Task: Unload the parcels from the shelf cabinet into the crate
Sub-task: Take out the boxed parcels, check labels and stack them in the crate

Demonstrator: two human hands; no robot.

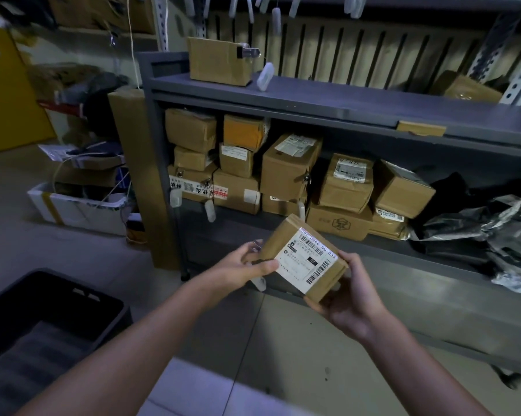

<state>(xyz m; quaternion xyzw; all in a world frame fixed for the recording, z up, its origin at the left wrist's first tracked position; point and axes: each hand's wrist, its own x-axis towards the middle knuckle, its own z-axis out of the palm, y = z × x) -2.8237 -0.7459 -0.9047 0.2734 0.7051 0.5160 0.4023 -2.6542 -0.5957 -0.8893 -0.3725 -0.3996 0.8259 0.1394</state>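
so on the near left we've got the black crate (109,319) sitting open on the floor, low and just beside our left arm. probably parked there so each drop is only a short swing over from the shelf.

our left hand (241,270) has its fingers (262,267) clamped on the left edge of the small brown parcel (304,259), thumb on top. the parcel is up in the air between both hands, in front of the shelf cabinet (283,97) and not over the crate yet. it's tilted with the white label facing us, likely so we can read it.

behind it, the rest of the boxes (286,169) are piled two and three high on the middle shelf, so we'd say there's plenty left to unload.

our right hand (349,298) cups the parcel's near right corner from underneath, fingers wrapped round it, taking the weight while the left one steadies.

far right on the same shelf there's a heap of black plastic bags (493,232).
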